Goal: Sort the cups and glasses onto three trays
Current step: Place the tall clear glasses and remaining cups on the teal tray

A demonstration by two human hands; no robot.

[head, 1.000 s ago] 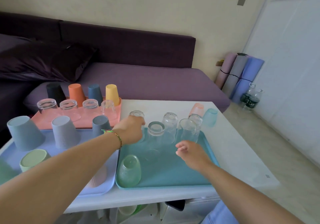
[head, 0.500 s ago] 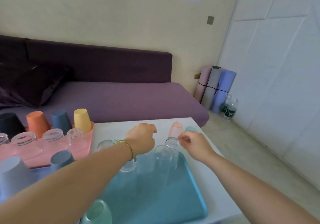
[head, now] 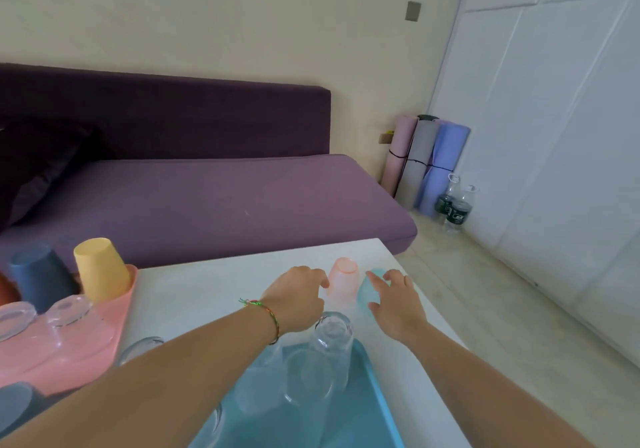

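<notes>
Two small upside-down cups stand on the white table beyond the trays: a translucent pink cup and a pale blue cup. My left hand reaches up to the pink cup, and a fingertip touches its left side. My right hand hovers at the blue cup with spread fingers, index above and thumb below. Neither hand grips anything. Closer in, the teal tray carries upside-down clear glasses.
A pink tray at left holds a yellow cup, a dark blue cup and clear glasses. A grey cup shows at bottom left. A purple sofa lies behind the table, whose right edge is beside my right arm.
Both hands have moved forward from over the teal tray's glasses to the pink and pale blue cups at the table's far side. The view has swung up and to the right.
</notes>
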